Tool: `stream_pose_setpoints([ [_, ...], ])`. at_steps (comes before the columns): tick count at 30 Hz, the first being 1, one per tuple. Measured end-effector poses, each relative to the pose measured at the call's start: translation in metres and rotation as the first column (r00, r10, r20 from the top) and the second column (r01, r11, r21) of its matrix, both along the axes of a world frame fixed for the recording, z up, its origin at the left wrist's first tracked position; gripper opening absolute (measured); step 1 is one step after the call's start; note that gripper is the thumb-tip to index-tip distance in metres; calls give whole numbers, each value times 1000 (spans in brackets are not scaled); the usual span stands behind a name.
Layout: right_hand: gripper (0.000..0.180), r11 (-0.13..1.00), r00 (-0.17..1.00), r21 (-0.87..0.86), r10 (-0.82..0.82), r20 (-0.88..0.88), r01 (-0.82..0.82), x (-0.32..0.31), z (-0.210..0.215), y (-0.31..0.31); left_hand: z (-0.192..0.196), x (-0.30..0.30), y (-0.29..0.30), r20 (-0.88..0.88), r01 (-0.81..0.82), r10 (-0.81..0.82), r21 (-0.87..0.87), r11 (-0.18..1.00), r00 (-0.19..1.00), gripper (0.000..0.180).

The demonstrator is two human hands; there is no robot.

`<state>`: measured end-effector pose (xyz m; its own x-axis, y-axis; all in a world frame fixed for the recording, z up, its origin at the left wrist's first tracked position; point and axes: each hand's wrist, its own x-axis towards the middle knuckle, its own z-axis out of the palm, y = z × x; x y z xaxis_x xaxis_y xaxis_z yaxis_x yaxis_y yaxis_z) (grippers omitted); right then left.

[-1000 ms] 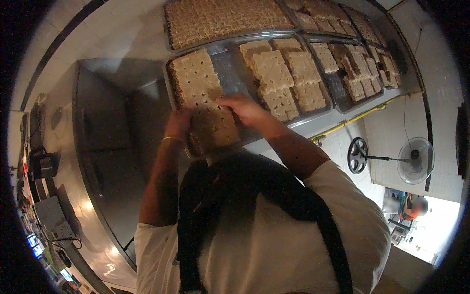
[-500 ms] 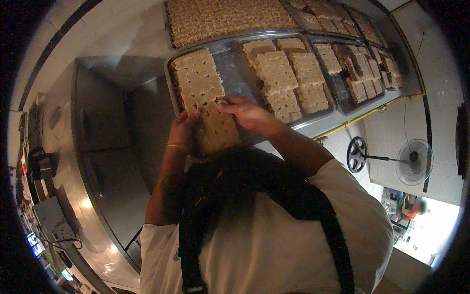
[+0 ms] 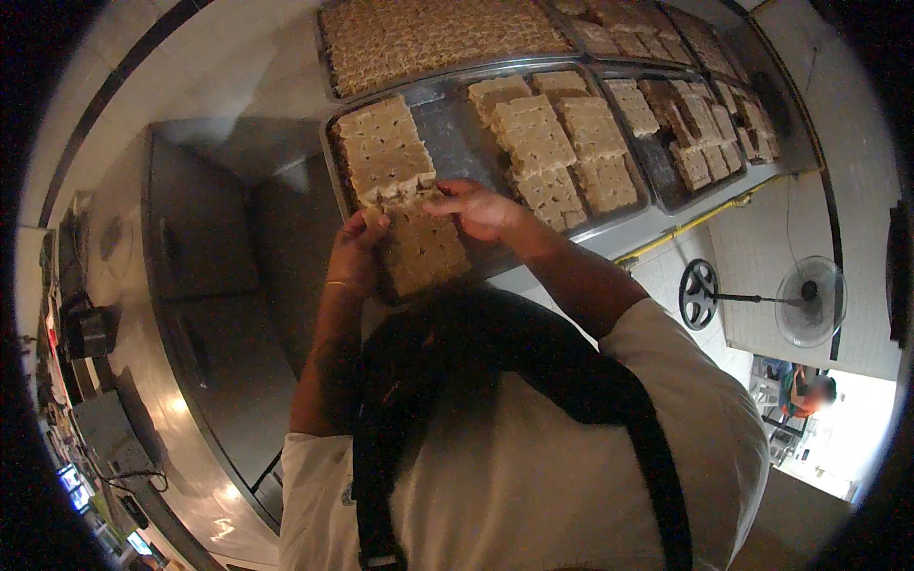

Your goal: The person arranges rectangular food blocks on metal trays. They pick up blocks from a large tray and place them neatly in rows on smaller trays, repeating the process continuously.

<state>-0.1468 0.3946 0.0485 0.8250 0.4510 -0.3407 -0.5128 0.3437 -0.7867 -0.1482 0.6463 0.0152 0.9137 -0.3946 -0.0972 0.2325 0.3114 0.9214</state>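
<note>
A pale, flat pastry slab (image 3: 425, 253) dotted with small dark marks is between my hands at the near left of a metal tray (image 3: 455, 122). My left hand (image 3: 356, 249) grips its left edge, thumb on top. My right hand (image 3: 484, 207) pinches its far right corner; the fingers beneath are hidden. Touching its far edge is another slab (image 3: 385, 145), where a rough, crumbly seam shows. Stacked slabs (image 3: 535, 135) fill the tray's right part.
Behind is a tray of small browned pieces (image 3: 443, 40). More trays with slabs (image 3: 700, 124) continue to the right. A yellow pipe (image 3: 681, 228) runs along the counter's front. A fan (image 3: 809, 290) stands at right, with a person (image 3: 804, 395) farther off. A steel cabinet (image 3: 205, 219) is at left.
The near slab's far edge has come up slightly, and the seam against the slab beyond shows more plainly. Both hands keep their grip. The whole view has shifted a little.
</note>
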Motion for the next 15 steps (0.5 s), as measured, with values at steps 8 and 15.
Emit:
stream_pose_setpoints([
  [8,38,973,902,-69,-229,-365,219,0,14,25,19,-3,-14,-551,-223,75,-206,953,831,41],
  [15,31,980,904,-54,-195,-381,189,3,8,26,-7,7,-16,-295,-138,45,-300,944,954,32],
])
